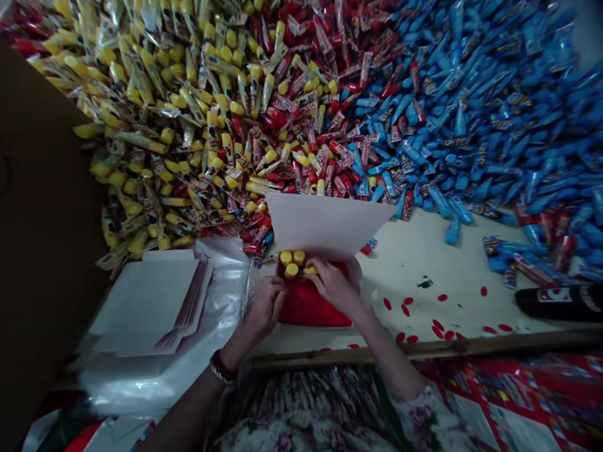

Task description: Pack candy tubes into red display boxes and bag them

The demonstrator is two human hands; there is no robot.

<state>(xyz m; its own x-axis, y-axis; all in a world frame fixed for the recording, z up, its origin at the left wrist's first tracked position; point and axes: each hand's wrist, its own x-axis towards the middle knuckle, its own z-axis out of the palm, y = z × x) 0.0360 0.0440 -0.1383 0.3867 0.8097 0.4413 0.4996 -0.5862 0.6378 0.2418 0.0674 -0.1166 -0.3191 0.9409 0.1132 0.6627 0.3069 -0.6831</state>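
Pinching 1 yellow tube [310, 270], right hand [331, 284], box [312, 305]

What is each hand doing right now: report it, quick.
Left hand: fingers curled at the red box's left edge; whether it grips cannot be told.
Right hand: closed, fingertips on a yellow cap.

You have one camera, worn on your head, looking forward and down. It sees your left hand [265, 304] and right hand [335, 289] from above, over the box [315, 307] near mid-frame. Your clothes [310, 419] sit closest, along the bottom; the heap [276, 107] lies farther off, across the top.
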